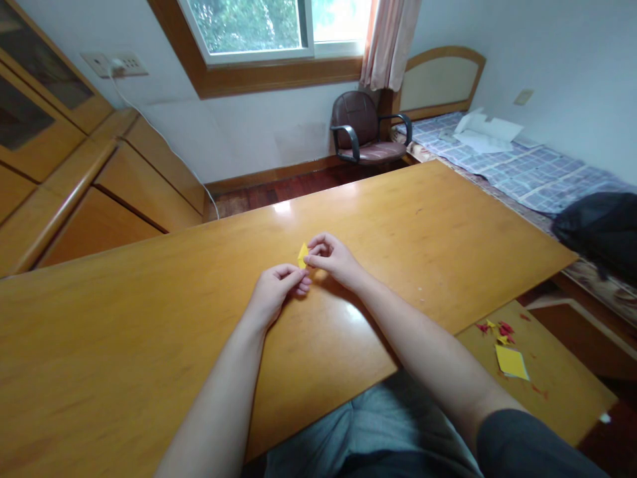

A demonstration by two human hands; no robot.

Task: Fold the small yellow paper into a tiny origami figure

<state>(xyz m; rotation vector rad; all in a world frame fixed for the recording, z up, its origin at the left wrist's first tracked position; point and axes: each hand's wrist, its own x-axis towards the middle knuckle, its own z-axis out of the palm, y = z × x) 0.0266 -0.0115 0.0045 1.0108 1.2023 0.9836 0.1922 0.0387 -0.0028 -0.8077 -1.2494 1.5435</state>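
Close together, the person's two hands meet over a wooden table (164, 318), both engaged with one small piece of yellow folded paper (302, 255). It stands between the fingertips, its pointed end up, just above the left hand's thumb and just left of the right hand's fingers. The left hand (281, 289) pinches the paper's lower end between thumb and fingers; the right hand (336, 261) grips its right side with thumb and forefinger, the remaining fingers curled.

Nearer the body than the hands lie the person's grey trousers (358, 425), below the table's edge. Well to the right of the hands, a lower board (562, 392) bears a yellow square of paper (511, 362) and, just beyond that, a cluster of small red and yellow folded pieces (505, 328).

Past the hands and to the right are a brown armchair (355, 119) and a bed with a checked sheet (532, 172). Farther off, beyond the hands, is a window (249, 26) with a pink curtain (391, 43) at its right.
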